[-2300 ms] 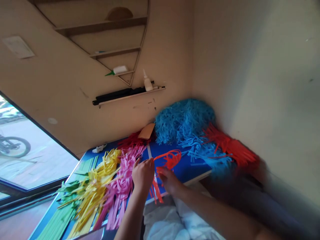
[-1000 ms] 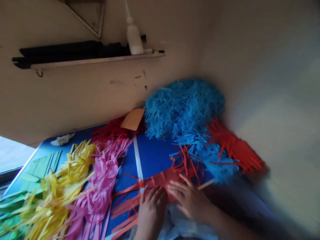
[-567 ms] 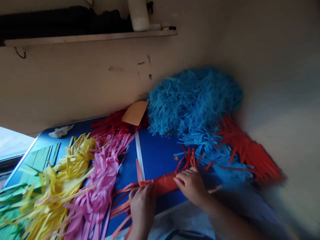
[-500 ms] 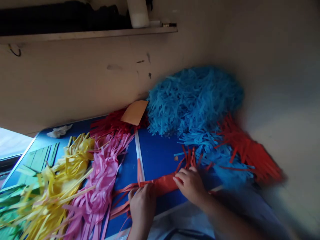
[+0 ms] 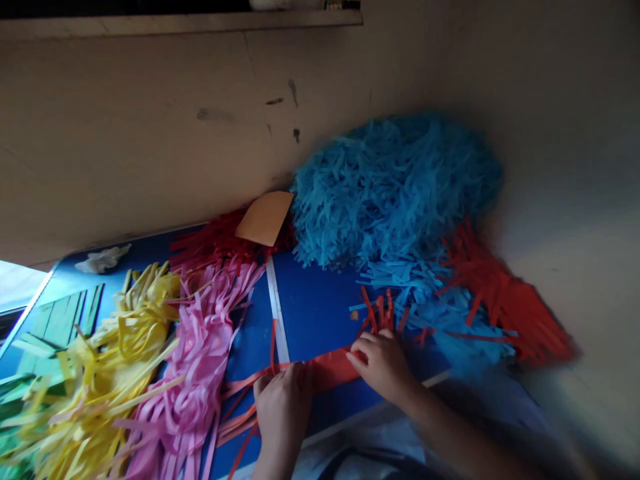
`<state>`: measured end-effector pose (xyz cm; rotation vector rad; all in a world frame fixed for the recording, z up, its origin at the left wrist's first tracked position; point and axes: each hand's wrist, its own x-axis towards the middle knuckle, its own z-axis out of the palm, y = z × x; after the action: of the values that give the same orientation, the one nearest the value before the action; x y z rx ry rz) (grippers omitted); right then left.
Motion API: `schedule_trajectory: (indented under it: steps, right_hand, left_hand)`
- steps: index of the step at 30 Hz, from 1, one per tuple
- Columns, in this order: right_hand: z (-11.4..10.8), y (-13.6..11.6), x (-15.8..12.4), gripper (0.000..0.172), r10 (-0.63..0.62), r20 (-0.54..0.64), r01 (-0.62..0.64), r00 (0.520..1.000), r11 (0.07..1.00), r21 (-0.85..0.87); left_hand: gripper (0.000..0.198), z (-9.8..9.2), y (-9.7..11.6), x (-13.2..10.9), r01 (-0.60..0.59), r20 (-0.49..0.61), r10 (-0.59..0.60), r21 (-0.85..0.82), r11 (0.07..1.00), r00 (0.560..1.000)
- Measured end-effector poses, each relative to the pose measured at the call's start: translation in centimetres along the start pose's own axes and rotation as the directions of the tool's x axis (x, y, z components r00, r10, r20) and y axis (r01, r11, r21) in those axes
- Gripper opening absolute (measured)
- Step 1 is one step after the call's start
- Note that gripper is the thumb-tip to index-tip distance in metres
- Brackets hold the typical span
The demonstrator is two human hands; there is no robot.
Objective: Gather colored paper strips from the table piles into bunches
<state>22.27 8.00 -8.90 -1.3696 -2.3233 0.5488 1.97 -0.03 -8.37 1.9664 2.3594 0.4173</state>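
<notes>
A strip of red fringed paper (image 5: 333, 371) stretches between my two hands over the blue tabletop. My left hand (image 5: 283, 400) is closed around its left part, where loose orange-red strands trail out to the left. Fingers of my right hand (image 5: 379, 362) are closed on the right end, and short red fringes stick up behind them. The uncut middle of the strip looks flat and fairly taut. Just beyond my right hand lies a heap of blue fringed paper (image 5: 395, 190), with another red fringed bundle (image 5: 520, 313) to its right.
Pink (image 5: 200, 360), yellow (image 5: 120, 360) and green (image 5: 55, 327) fringed paper lie on the left of the blue table (image 5: 310, 300). Dark red fringe (image 5: 205, 247) sits at the back under an orange card (image 5: 266, 218). White crumpled paper (image 5: 103, 259) is near the wall. A shelf (image 5: 175, 25) juts out above.
The camera view has tilted downward slightly, so the shelf sits higher in the picture. Both hands keep their hold on the red paper and have hardly moved.
</notes>
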Motion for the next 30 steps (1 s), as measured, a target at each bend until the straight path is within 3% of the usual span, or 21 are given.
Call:
schedule_trajectory:
  steps: [5, 8, 10, 13, 14, 16, 18, 20, 22, 26, 30]
  right_hand:
    - [0.0, -0.3, 0.2, 0.020, 0.013, 0.031, -0.013, 0.999, 1.000, -0.017]
    - [-0.5, -0.4, 0.3, 0.012, 0.051, -0.008, -0.052, 0.999, 0.996, -0.067]
    - [-1.2, -0.3, 0.3, 0.013, 0.092, -0.066, -0.099, 0.994, 0.987, -0.126]
    - [-2.7, -0.2, -0.1, 0.018, 0.105, -0.161, -0.139, 0.981, 0.967, -0.213]
    - [-3.1, -0.3, -0.3, 0.019, 0.056, -0.168, -0.093, 0.984, 0.971, -0.220]
    - [-3.6, -0.6, -0.6, 0.024, -0.151, -0.048, 0.140, 0.987, 0.973, -0.181]
    - [-3.6, -1.0, -0.7, 0.027, -0.378, 0.164, 0.393, 0.911, 0.916, -0.074]
    - [-3.2, -1.1, -0.5, 0.027, -0.469, 0.310, 0.491, 0.827, 0.871, 0.008]
    - [-2.6, -0.7, -0.2, 0.027, -0.456, 0.327, 0.474, 0.828, 0.880, 0.028]
    - [-2.0, 0.4, 0.2, 0.032, -0.409, 0.269, 0.403, 0.872, 0.912, 0.080]
    - [-2.0, 0.7, 0.1, 0.032, -0.394, 0.226, 0.383, 0.891, 0.919, 0.090]
  left_hand:
    - [0.027, -0.2, 0.2, 0.0, -0.013, 0.013, 0.013, 0.035, 0.999, 1.000]
    - [0.019, -0.6, 0.4, 0.1, -0.064, -0.062, 0.070, 0.087, 0.994, 0.996]
    - [0.015, -0.9, 0.4, 0.4, -0.188, -0.083, 0.195, 0.087, 0.978, 0.977]
    - [0.023, -1.3, 0.0, 0.9, -0.417, 0.018, 0.417, 0.020, 0.909, 0.909]
    - [0.024, -1.5, -0.1, 1.0, -0.464, 0.053, 0.463, -0.002, 0.886, 0.885]
    - [0.022, -2.0, -0.1, 1.2, -0.513, 0.094, 0.514, -0.032, 0.858, 0.853]
    - [0.018, -2.6, 0.2, 1.2, -0.525, 0.118, 0.527, -0.047, 0.850, 0.842]
    - [0.017, -3.1, 0.8, 0.8, -0.512, 0.124, 0.513, -0.041, 0.858, 0.849]
    - [0.020, -3.2, 1.3, 0.5, -0.492, 0.111, 0.490, -0.010, 0.871, 0.865]
    - [0.026, -3.0, 1.3, 0.5, -0.452, 0.080, 0.448, 0.042, 0.891, 0.890]
    - [0.026, -2.9, 0.2, 1.1, -0.406, 0.017, 0.406, -0.030, 0.914, 0.914]
